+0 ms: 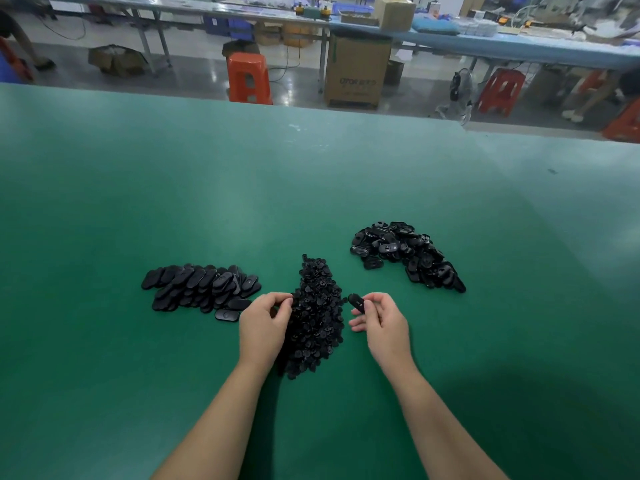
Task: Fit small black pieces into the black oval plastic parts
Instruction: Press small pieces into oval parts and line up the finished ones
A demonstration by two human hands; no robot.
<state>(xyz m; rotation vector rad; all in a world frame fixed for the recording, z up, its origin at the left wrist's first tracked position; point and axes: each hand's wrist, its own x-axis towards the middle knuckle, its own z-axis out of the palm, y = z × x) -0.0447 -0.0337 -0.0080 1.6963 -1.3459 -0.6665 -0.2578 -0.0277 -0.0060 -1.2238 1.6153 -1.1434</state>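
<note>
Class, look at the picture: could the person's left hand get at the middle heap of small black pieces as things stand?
Probably yes. The left hand is already at the near left edge of the heap of small black pieces, its fingertips at the pieces, and nothing lies between them. Whether it already pinches one cannot be told.

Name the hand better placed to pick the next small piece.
Left. The left hand already has its fingertips at the edge of the small-piece pile, while the right hand is busy holding an oval part.

Black plastic oval parts (204, 289) with a slight sheen lie on a smooth, matt green table (207, 188).
</note>
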